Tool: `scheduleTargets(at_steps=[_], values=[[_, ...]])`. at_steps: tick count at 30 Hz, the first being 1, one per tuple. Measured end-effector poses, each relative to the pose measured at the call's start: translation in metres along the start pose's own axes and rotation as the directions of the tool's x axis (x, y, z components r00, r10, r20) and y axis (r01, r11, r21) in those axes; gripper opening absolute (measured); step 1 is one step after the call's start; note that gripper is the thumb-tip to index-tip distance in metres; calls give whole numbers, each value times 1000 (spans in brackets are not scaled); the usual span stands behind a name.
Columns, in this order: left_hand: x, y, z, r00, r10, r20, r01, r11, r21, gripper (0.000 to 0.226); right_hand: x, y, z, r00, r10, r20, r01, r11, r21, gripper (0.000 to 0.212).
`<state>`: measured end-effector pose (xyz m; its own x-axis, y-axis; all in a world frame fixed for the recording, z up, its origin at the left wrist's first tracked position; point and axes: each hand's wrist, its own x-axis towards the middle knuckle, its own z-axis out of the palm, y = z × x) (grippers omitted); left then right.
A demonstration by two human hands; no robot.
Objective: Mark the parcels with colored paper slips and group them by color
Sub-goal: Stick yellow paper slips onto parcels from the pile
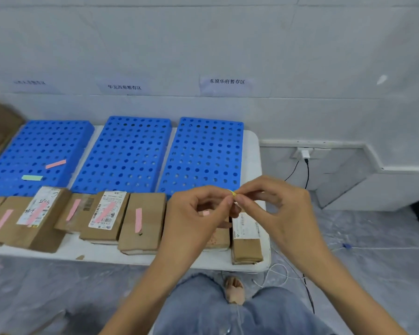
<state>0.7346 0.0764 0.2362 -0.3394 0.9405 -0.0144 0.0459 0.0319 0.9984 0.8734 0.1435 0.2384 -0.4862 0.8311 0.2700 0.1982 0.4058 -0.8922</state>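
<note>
Head view: left hand (pixel 198 213) and right hand (pixel 276 206) both pinch a yellow slip (pixel 234 193) at the fingertips, above the table's (pixel 253 151) right end. The slip is mostly hidden, so its axis cannot be told. End parcel (pixel 246 247), no slip visible, lies just below, nearer the right hand, long axis front-to-wall.

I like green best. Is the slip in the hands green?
No, the slip pinched between the left hand and right hand is yellow.

A white tiled wall (pixel 324 44) stands behind a white table (pixel 252 151); plastic sheeting (pixel 373 233) covers the floor (pixel 46 286).
</note>
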Motion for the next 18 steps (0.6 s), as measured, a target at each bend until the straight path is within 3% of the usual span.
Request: scheduleTargets(at_steps=[10,18], values=[[0,-20,43,1000,17,-21,-15,996,88,7,-1,36,-38,975,132,180,-150,985,89,4],[11,-33,57,994,-71,-86,76,996,48,9,2,54,-35,967,211,144,-233,960,157,9]])
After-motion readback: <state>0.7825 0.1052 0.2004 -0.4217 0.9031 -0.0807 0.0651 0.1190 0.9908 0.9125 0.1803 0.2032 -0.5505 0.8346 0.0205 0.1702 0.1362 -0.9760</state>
